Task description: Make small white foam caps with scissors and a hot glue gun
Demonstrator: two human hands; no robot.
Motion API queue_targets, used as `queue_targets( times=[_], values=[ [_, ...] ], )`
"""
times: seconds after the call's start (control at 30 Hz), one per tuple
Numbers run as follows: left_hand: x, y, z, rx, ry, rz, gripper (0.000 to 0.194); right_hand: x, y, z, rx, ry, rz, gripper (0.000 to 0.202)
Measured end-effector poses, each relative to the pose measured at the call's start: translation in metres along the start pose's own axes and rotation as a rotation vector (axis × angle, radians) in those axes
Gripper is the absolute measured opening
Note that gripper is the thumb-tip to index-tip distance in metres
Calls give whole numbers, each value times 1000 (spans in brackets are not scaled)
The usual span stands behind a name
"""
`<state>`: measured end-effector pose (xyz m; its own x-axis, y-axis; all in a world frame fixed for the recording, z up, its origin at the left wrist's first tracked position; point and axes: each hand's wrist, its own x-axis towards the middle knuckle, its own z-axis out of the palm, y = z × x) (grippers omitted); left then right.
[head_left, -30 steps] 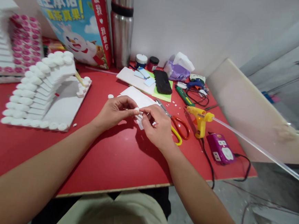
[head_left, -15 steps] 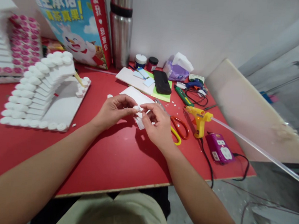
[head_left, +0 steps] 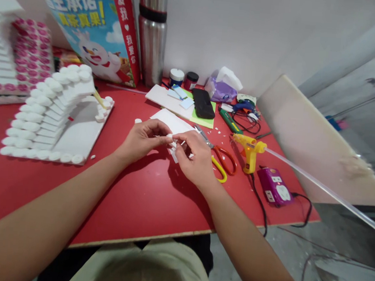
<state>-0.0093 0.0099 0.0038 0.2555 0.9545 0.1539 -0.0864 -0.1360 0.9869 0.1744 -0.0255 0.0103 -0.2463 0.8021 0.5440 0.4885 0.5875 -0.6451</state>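
Between the fingertips of my left hand and my right hand is a small white piece, mostly covered by the fingers. Both hands are closed in a pinch on it, just above the red table. White paper sheets lie beneath and behind them. To the right of my right hand rest scissors with one orange and one yellow handle loop. A white model staircase edged with round white coils stands to the left of my left hand.
A yellow glue gun with a long clear stick stands at the right, beside a purple power socket and cords. Behind are a steel thermos, paint jars, a black pouch, purple tissues and a green-handled tool.
My right hand's fingers have shifted slightly left and closed further over the white piece, hiding more of it. My left hand stays almost where it was.
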Motion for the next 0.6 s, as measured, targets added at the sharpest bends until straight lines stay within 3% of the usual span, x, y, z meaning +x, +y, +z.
queue_targets(
  times=[0.27,0.6],
  values=[
    [0,-3,1,32,11,16,28,0,1,-1,35,75,133,12],
    [1,-3,0,39,-13,26,22,-1,3,2,-46,-1,-54,21]
  ],
)
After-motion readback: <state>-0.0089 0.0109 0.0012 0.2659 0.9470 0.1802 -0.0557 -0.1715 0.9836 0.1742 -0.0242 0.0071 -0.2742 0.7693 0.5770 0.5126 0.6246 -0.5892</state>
